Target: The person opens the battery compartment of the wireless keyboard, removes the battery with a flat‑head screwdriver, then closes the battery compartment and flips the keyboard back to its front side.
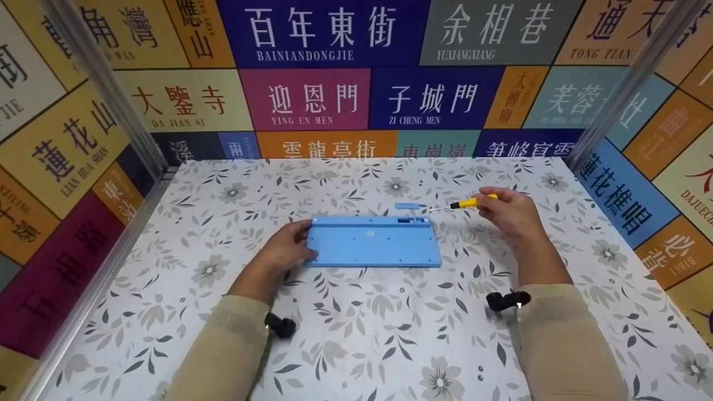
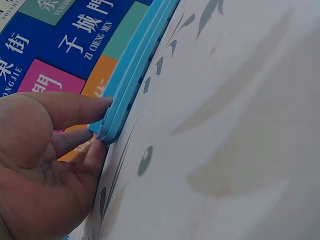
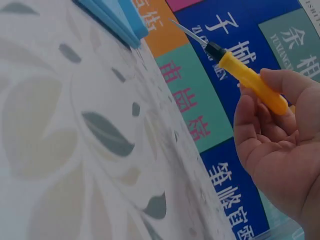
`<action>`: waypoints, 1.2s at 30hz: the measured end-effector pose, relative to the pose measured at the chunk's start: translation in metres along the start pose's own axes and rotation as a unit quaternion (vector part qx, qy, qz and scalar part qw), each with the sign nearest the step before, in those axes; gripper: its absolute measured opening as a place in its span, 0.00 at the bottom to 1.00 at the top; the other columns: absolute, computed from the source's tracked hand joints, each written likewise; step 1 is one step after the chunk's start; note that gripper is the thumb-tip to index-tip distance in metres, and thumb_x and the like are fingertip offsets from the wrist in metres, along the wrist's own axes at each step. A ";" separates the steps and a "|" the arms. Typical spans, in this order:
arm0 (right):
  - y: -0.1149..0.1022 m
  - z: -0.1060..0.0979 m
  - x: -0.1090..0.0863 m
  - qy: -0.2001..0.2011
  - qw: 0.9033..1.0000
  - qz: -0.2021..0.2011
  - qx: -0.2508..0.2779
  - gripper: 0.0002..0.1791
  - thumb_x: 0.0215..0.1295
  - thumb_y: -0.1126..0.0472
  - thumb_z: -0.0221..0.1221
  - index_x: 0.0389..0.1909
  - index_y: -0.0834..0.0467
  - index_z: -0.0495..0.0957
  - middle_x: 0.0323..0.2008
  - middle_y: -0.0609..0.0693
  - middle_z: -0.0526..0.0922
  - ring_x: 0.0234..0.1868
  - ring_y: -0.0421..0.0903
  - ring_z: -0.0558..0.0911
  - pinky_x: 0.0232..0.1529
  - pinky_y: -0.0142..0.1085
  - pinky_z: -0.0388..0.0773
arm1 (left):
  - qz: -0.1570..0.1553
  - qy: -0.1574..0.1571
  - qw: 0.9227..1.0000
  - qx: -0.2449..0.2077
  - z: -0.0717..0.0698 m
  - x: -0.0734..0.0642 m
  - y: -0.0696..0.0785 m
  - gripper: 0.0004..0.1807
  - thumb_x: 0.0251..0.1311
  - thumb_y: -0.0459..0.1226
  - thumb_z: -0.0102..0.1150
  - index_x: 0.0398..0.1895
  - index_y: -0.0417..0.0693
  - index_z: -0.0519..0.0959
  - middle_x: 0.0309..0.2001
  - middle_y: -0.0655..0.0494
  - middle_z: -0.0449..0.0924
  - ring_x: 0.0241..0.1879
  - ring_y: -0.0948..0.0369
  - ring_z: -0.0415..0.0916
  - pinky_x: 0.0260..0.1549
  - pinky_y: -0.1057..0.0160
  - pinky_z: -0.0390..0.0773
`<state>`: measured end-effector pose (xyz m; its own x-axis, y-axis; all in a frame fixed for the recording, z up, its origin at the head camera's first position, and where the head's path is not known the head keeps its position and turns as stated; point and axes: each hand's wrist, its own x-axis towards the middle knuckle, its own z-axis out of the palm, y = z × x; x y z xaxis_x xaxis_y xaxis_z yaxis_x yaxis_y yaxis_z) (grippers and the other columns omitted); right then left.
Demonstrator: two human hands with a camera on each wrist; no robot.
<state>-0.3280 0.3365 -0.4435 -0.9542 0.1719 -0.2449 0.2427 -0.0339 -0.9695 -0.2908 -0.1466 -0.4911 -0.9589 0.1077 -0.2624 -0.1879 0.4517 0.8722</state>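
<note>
A light blue keyboard [image 1: 373,245] lies face down on the table, its underside with small screw holes turned up. Near its far right corner a compartment [image 1: 411,220] stands uncovered, with dark parts inside. Behind that lies a small blue cover [image 1: 406,206]. My left hand [image 1: 287,245] grips the keyboard's left edge, thumb on the top face and fingers at the side, as the left wrist view also shows. In my right hand [image 1: 509,211] is a yellow screwdriver [image 3: 250,77] with a black collar, pinched by the handle. Its thin metal shaft points left, near the keyboard's far right corner.
The table [image 1: 356,334] has a white covering printed with grey leaves and flowers. Panels of coloured signs [image 1: 334,33] rise behind it and at both sides. A small black camera sits on each wrist, the left camera [image 1: 281,326] and the right camera [image 1: 507,301].
</note>
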 end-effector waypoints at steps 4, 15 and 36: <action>-0.005 0.014 -0.005 0.003 0.999 -0.029 0.042 0.25 0.63 0.54 0.76 0.59 0.56 0.83 0.47 0.45 0.89 0.48 0.46 0.87 0.49 0.29 0.88 | -0.002 -0.002 1.000 -0.013 0.000 0.000 -0.001 0.49 0.58 0.26 0.72 0.84 0.51 0.63 0.78 0.47 0.70 0.81 0.49 0.64 0.83 0.50 0.61; -0.016 0.054 -0.005 0.042 0.994 -0.096 0.028 0.29 0.62 0.47 0.76 0.61 0.54 0.82 0.54 0.48 0.89 0.49 0.45 0.86 0.52 0.28 0.87 | -0.002 0.000 1.000 -0.023 0.001 0.000 -0.001 0.49 0.58 0.25 0.71 0.83 0.50 0.64 0.76 0.46 0.72 0.79 0.49 0.66 0.82 0.49 0.63; -0.022 0.099 -0.004 0.031 0.988 -0.125 0.084 0.23 0.64 0.53 0.76 0.59 0.52 0.86 0.60 0.52 0.85 0.60 0.47 0.86 0.61 0.32 0.86 | -0.015 0.004 0.999 -0.028 0.001 -0.003 -0.001 0.49 0.59 0.27 0.72 0.84 0.55 0.63 0.77 0.49 0.70 0.81 0.49 0.64 0.83 0.49 0.60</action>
<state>-0.3470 0.2392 -0.4221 -0.9667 0.2561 -0.0010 -0.0375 -0.1452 -0.9887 -0.2876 -0.1465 -0.4912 -0.9545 0.0874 -0.2851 -0.2275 0.4046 0.8857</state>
